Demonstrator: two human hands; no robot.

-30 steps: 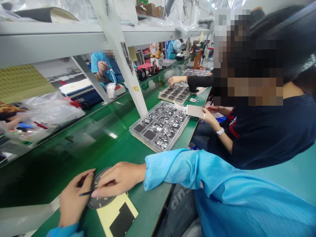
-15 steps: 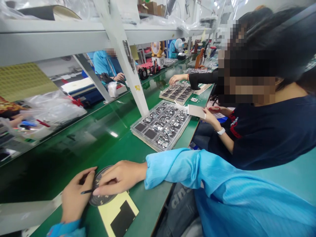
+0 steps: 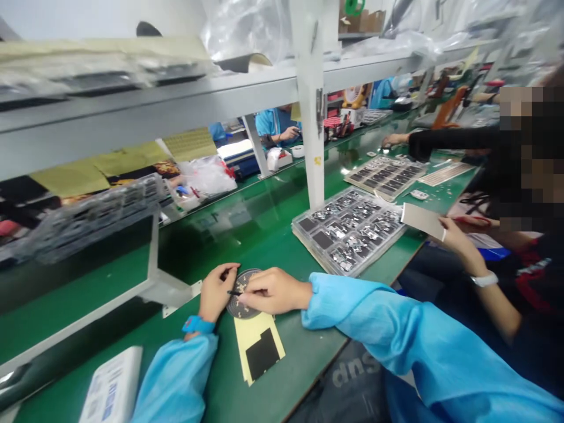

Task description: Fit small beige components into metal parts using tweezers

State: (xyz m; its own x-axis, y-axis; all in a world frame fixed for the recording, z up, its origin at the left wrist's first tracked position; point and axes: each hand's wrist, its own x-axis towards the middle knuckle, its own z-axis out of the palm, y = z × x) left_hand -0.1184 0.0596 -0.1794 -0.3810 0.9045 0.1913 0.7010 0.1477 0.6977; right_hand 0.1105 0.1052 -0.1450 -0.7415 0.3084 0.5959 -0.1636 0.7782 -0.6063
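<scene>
My left hand [image 3: 217, 292] lies against the left rim of a round dark grey disc [image 3: 240, 305], its fingers curled along the edge. The disc lies flat on the green bench and carries small tan pieces. Over it my right hand [image 3: 275, 292] pinches a thin black stick-like tool [image 3: 233, 292], which points left toward my left hand. Whether the tool's tip touches anything is too small to tell. Just below the disc, and partly under it, is a pale yellow sheet [image 3: 244, 335] with a black cut-out patch [image 3: 263, 354] on it.
A clear compartment tray of small metal parts [image 3: 348, 232] stands to the right, another parts tray [image 3: 385, 175] behind it. A co-worker's hand [image 3: 458, 238] holds a beige card [image 3: 423, 222]. A white post [image 3: 309, 117], a metal bracket [image 3: 171, 288] and a white box [image 3: 112, 385] flank the bench.
The camera view has swung left, so the bench and hands appear farther right, and the white box shows now. Both hands remain at the disc, the black tool still in my right hand.
</scene>
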